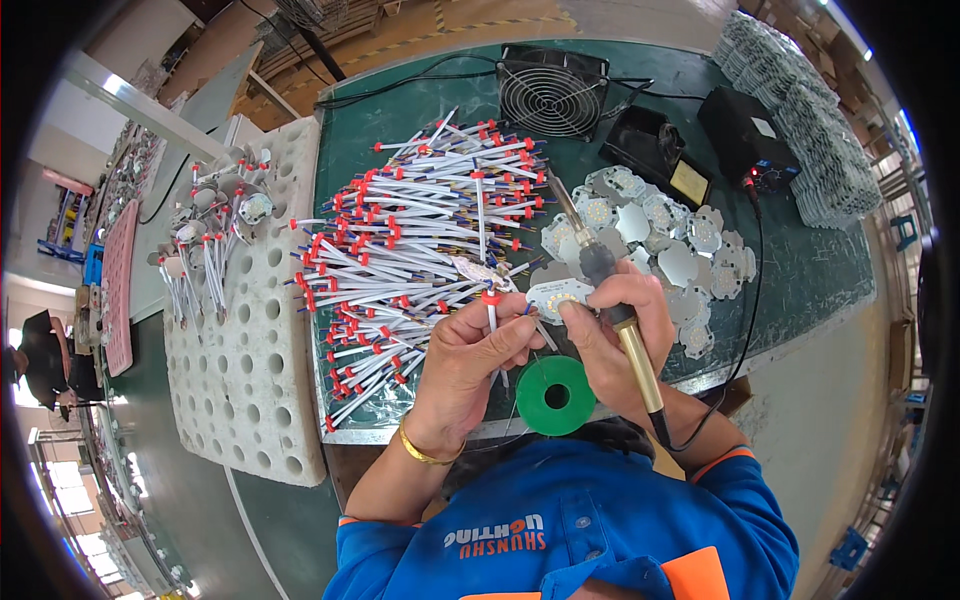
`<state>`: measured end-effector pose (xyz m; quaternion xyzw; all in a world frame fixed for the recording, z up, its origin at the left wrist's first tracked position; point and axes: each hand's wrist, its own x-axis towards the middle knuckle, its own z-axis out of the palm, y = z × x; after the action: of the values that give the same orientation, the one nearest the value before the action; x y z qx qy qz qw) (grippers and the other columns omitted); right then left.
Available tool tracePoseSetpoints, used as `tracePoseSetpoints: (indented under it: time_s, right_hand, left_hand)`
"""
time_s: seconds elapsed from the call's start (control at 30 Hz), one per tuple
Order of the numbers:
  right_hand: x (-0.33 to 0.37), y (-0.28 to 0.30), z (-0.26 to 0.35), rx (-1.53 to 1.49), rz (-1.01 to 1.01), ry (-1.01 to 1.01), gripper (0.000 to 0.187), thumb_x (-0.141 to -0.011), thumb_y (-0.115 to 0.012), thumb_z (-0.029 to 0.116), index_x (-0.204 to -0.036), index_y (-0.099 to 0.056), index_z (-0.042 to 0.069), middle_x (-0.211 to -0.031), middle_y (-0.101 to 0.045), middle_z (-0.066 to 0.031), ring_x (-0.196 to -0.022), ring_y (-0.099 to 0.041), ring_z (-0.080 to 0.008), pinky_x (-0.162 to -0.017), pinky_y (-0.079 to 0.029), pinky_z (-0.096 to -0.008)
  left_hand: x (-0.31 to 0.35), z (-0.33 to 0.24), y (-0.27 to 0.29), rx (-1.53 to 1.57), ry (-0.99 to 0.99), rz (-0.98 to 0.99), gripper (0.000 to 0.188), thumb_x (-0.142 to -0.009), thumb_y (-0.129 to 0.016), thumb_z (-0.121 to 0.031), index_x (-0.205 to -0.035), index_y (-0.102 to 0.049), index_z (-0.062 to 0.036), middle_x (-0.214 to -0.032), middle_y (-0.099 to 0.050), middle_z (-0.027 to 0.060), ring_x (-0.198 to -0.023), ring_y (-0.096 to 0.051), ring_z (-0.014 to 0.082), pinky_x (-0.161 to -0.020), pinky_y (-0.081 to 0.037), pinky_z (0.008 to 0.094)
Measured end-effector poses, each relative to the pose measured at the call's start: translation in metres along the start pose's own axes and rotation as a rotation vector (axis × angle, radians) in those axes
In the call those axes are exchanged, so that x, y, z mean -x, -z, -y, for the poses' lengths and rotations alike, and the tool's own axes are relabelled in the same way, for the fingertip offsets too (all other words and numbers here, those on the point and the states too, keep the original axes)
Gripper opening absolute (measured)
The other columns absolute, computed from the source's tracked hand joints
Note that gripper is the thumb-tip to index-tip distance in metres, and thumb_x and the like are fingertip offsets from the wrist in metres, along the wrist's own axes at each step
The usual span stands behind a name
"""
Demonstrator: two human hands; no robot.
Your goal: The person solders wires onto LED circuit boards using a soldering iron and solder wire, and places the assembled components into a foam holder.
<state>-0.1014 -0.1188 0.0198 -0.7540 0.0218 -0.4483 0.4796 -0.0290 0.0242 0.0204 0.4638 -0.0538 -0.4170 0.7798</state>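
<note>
Fingers of my right hand (612, 360) grip a brass-handled soldering iron (637, 360) and pinch a flat, white metal LED board (552, 295); my left hand (468, 345) pinches a white, red-collared cable (491, 299) beside it.

Near the table's (815, 265) near edge, we lose part of a white cable (492, 316) behind the left hand (468, 352), while the right hand (605, 350) covers one end of the small board (548, 295); its markings are too small for us. The green spool (533, 400) hides some edge; the frame's bottom cuts off the blue shirt (650, 510).
</note>
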Motion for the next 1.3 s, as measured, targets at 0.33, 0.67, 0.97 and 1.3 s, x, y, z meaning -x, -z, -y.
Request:
tracePoseSetpoints:
  time_s: [0.33, 0.67, 0.97, 1.3]
  right_hand:
    - [0.014, -0.005, -0.008, -0.193, -0.054, -0.205, 0.025, -0.073, -0.069, -0.001, -0.085, -0.048, 0.004, -0.070, -0.049, -0.0054, -0.058, -0.043, -0.0121, -0.050, -0.034, -0.0251]
    - [0.020, -0.004, -0.007, -0.104, -0.055, -0.230, 0.028, -0.073, -0.069, 0.000, -0.088, -0.047, 0.006, -0.075, -0.045, -0.0035, -0.060, -0.042, -0.0080, -0.049, -0.035, -0.0216]
    - [0.024, -0.002, -0.009, 0.001, -0.041, -0.167, 0.029, -0.072, -0.070, 0.001, -0.088, -0.047, 0.007, -0.076, -0.044, -0.0035, -0.059, -0.042, -0.0082, -0.049, -0.034, -0.0211]
    - [0.026, -0.002, -0.006, -0.009, -0.045, -0.136, 0.031, -0.071, -0.069, -0.001, -0.089, -0.045, 0.007, -0.075, -0.045, -0.0054, -0.057, -0.042, -0.0103, -0.047, -0.033, -0.0233]
  left_hand:
    - [-0.001, 0.005, -0.006, 0.085, 0.006, -0.001, 0.016, -0.083, -0.062, -0.008, -0.098, -0.063, -0.0081, -0.078, -0.065, 0.0058, -0.072, -0.061, 0.0108, -0.061, -0.044, 0.0202]
    - [0.002, 0.019, -0.013, 0.028, -0.197, -0.057, 0.022, -0.082, -0.064, -0.007, -0.103, -0.061, -0.0013, -0.080, -0.065, 0.0051, -0.073, -0.063, 0.0118, -0.059, -0.047, 0.0199]
    - [0.003, 0.025, -0.015, -0.010, -0.306, -0.073, 0.021, -0.081, -0.065, -0.006, -0.101, -0.063, -0.0047, -0.077, -0.064, 0.0058, -0.068, -0.060, 0.0117, -0.058, -0.045, 0.0211]
    - [0.005, 0.026, -0.020, -0.095, -0.342, -0.111, 0.021, -0.081, -0.065, -0.007, -0.102, -0.063, -0.0039, -0.073, -0.062, 0.0031, -0.068, -0.060, 0.0107, -0.060, -0.046, 0.0214]
